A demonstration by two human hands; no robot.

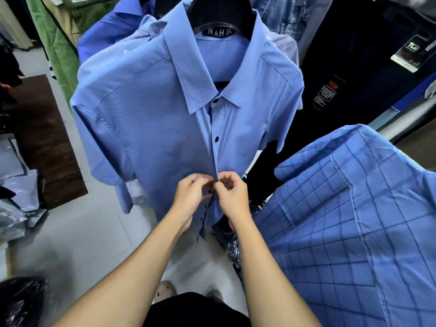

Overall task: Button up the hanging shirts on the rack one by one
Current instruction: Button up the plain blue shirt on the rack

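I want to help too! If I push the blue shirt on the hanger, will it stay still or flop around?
Probably flop: the blue shirt creases where both hands pinch it, so it looks soft and light. Hung from the hanger, it would likely swing.

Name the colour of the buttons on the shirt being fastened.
Black, against the plain blue shirt; the head view shows the buttons clearly.

The plain blue shirt (pixel 151 128) is made of smooth, fine-woven cloth with a faint sheen; its buttons (pixel 216 139) are dark and glossy. The checked shirt (pixel 349 215) is of matt woven cloth. The hanger (pixel 219 18) appears as black plastic. Green garments (pixel 56 43) look velvety. Crinkled glossy plastic is seen on the packets (pixel 16 208). The floor (pixel 77 234) is pale and smooth.
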